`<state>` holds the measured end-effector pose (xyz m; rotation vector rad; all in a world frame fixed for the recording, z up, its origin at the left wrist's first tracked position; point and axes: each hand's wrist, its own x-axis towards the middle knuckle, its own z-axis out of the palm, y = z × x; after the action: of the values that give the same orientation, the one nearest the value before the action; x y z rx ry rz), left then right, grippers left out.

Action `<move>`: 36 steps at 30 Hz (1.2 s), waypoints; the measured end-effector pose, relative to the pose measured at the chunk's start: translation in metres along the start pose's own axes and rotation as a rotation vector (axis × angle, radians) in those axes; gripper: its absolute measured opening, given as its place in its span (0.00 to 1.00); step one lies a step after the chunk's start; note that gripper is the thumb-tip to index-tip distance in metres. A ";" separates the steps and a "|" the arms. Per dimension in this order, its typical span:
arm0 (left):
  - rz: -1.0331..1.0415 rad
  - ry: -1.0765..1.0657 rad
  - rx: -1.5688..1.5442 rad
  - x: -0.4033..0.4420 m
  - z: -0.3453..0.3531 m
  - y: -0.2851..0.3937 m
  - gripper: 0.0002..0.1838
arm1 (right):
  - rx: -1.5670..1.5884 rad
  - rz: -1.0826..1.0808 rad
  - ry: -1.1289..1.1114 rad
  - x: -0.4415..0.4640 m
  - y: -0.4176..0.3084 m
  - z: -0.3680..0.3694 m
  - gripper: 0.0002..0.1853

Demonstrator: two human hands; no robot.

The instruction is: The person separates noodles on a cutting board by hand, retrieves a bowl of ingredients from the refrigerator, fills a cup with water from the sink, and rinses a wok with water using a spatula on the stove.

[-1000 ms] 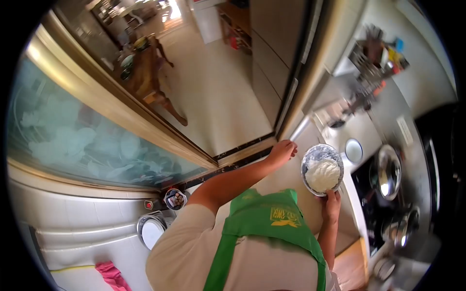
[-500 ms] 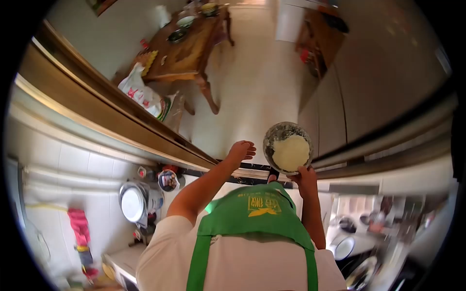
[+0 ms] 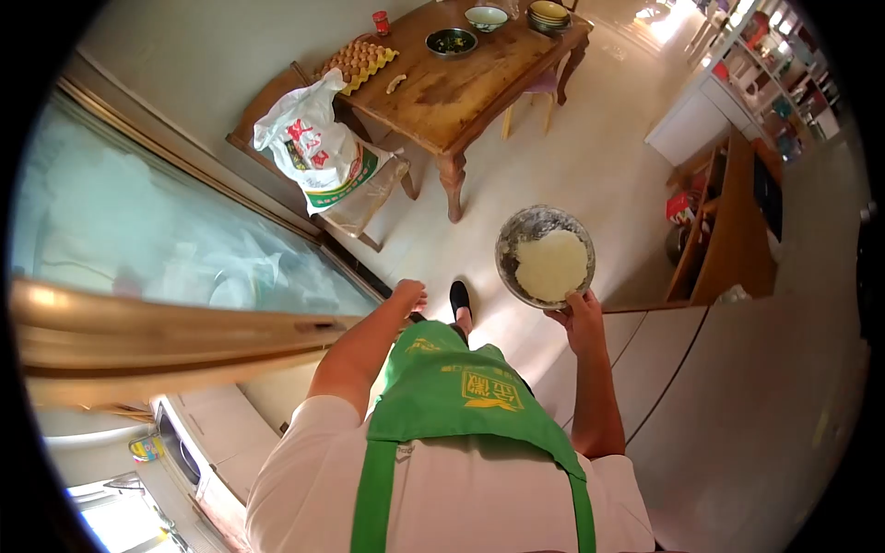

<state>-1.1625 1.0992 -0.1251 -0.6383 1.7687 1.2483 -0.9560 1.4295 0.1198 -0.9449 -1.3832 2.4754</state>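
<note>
My right hand [image 3: 579, 318] grips the near rim of a metal bowl [image 3: 518, 230], held out in front at the right. Inside the bowl lies a pale, smooth mass of dough [image 3: 553, 265], and whitish smears coat the wall. My left hand [image 3: 409, 295] hangs in the air to the left of the bowl, apart from it, its fingers loosely bent with nothing visible in them. A green apron [image 3: 461, 387] covers my front. One black shoe [image 3: 460, 297] shows on the floor between my hands.
Ahead stands a wooden table [image 3: 433, 101] with an egg tray [image 3: 359, 64], a dark bowl [image 3: 452, 41] and other bowls. A printed white sack [image 3: 318, 147] rests on a chair at its near corner. A sliding door [image 3: 184, 323] is at left, a wooden cabinet [image 3: 737, 230] at right.
I have moved forward through the doorway; the table, sack and cabinet appear nearer. My right hand still holds the bowl. My left hand has swung down and left.
</note>
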 end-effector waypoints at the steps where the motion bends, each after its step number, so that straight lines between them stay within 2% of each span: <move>1: -0.059 0.037 -0.037 0.013 -0.010 0.013 0.11 | 0.022 0.034 -0.005 0.020 -0.005 0.009 0.17; 3: -0.056 0.059 -0.095 0.082 -0.040 0.004 0.09 | 0.068 0.098 0.018 0.057 -0.003 0.025 0.18; 4: -0.016 0.044 0.087 0.093 -0.052 0.019 0.09 | 0.043 0.137 0.009 0.077 -0.012 0.039 0.19; 5: -0.019 0.068 0.124 0.098 -0.062 0.029 0.08 | 0.063 0.153 -0.002 0.097 -0.016 0.051 0.19; 10: 0.088 0.220 -0.007 0.136 -0.103 0.125 0.09 | 0.076 0.266 -0.108 0.182 -0.021 0.101 0.19; 12: 0.164 0.293 -0.087 0.138 -0.116 0.163 0.09 | 0.048 0.255 -0.178 0.215 -0.032 0.120 0.19; 13: 0.157 0.215 -0.144 0.112 -0.119 0.201 0.09 | 0.027 0.295 -0.192 0.236 -0.037 0.132 0.19; 14: 0.179 0.170 -0.248 0.137 -0.137 0.211 0.09 | 0.010 0.319 -0.225 0.260 -0.041 0.148 0.19; 15: 0.265 0.212 -0.301 0.104 -0.132 0.245 0.10 | -0.003 0.329 -0.283 0.283 -0.045 0.160 0.20; 16: 0.256 0.240 -0.333 0.095 -0.139 0.265 0.10 | -0.016 0.339 -0.339 0.304 -0.047 0.173 0.20; 18: 0.388 0.359 -0.289 0.095 -0.157 0.295 0.11 | -0.058 0.375 -0.405 0.343 -0.055 0.209 0.21; 19: 0.371 0.381 -0.317 0.095 -0.172 0.302 0.11 | -0.085 0.393 -0.421 0.359 -0.056 0.230 0.21; 21: 0.504 0.682 0.092 0.095 -0.200 0.322 0.11 | -0.129 0.409 -0.482 0.405 -0.066 0.268 0.21; 22: 0.493 0.710 0.071 0.087 -0.206 0.332 0.11 | -0.186 0.424 -0.547 0.427 -0.070 0.288 0.22; 24: 0.675 1.124 0.281 0.053 -0.217 0.362 0.12 | -0.289 0.448 -0.673 0.466 -0.072 0.333 0.22; 26: 0.700 1.233 0.410 0.027 -0.234 0.394 0.18 | -0.334 0.447 -0.658 0.494 -0.074 0.385 0.22; 28: 0.658 1.315 0.436 0.028 -0.257 0.413 0.26 | -0.406 0.468 -0.788 0.532 -0.077 0.439 0.22; 29: 0.648 1.327 0.414 0.035 -0.269 0.422 0.26 | -0.426 0.467 -0.802 0.546 -0.080 0.470 0.22; 31: 0.551 1.430 0.646 0.050 -0.293 0.438 0.32 | -0.487 0.404 -0.892 0.567 -0.080 0.530 0.21; 32: 0.490 1.368 0.745 0.056 -0.307 0.446 0.34 | -0.490 0.404 -0.893 0.581 -0.077 0.561 0.21; 34: 0.514 1.220 0.841 0.065 -0.328 0.457 0.32 | -0.513 0.413 -0.979 0.605 -0.067 0.608 0.22; 35: 0.573 1.194 0.844 0.069 -0.337 0.461 0.27 | -0.524 0.406 -0.972 0.619 -0.060 0.638 0.22; 36: 0.574 1.186 0.822 0.077 -0.348 0.464 0.27 | -0.595 0.352 -0.947 0.629 -0.050 0.661 0.23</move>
<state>-1.6902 0.9530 0.0823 -0.3641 3.3312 0.2286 -1.8516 1.2480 0.1248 0.0345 -2.5054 2.9837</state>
